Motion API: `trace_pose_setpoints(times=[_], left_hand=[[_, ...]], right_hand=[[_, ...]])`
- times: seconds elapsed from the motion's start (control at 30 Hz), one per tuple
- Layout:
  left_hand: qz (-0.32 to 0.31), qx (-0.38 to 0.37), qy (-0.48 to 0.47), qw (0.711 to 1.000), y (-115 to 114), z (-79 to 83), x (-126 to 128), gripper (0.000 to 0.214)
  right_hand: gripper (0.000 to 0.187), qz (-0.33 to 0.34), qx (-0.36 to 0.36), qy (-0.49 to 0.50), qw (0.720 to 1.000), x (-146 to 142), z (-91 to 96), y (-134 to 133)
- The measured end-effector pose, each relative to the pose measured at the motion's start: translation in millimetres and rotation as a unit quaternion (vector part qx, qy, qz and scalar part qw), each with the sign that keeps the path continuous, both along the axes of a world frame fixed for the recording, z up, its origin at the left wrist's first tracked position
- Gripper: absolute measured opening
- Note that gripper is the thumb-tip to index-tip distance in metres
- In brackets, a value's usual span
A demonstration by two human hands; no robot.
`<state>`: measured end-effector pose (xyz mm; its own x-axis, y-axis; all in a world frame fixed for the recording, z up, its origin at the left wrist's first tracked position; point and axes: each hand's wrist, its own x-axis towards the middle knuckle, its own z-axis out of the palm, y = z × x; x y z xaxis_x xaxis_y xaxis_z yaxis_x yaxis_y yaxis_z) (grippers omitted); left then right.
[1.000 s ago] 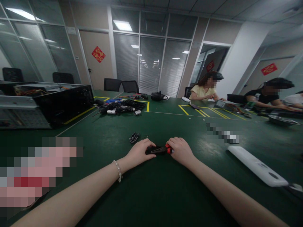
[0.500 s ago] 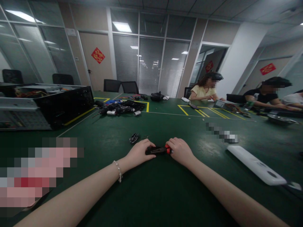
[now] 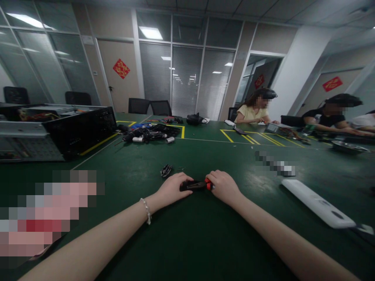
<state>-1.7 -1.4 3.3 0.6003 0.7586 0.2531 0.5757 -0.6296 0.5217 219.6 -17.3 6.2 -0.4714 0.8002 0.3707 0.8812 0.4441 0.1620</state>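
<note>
My right hand (image 3: 222, 185) is wrapped round the red handles of a pair of pliers (image 3: 198, 185). The dark jaws of the pliers point left, towards my left hand. A small black piece (image 3: 185, 184) sits between the thumb and fingers of my left hand (image 3: 173, 186); its kind I cannot make out. Jaws and black piece meet or overlap, and I cannot tell whether the jaws grip it. Just beyond my left hand lies a small dark clump of parts (image 3: 166, 170), with a few tiny thin bits (image 3: 181, 169) beside it.
An opened computer case (image 3: 79, 132) stands at the left on the green table (image 3: 205, 242). Cables and tools (image 3: 152, 132) are heaped behind. To the right lie a long white device (image 3: 318, 203) and a blurred-out item (image 3: 275, 164). Several people (image 3: 254, 111) sit at the far right.
</note>
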Motion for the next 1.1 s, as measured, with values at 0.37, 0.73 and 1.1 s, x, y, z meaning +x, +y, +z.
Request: trace_pose_setpoints(times=[0.37, 0.73, 1.1], left_hand=[[0.004, 0.002, 0.007, 1.000, -1.1, 2.0, -0.4, 0.034], [-0.003, 0.012, 0.005, 1.000, 2.3, -3.0, -0.3, 0.035], [-0.002, 0.002, 0.005, 1.000, 1.2, -2.1, -1.2, 0.032]], right_hand=[[0.028, 0.033, 0.030, 0.010, 0.999, 1.9, 0.8, -0.3], [0.031, 0.051, 0.035, 0.039, 0.997, 1.8, -0.4, 0.6], [0.023, 0.026, 0.031, 0.051, 0.998, -0.2, -1.4, 0.4]])
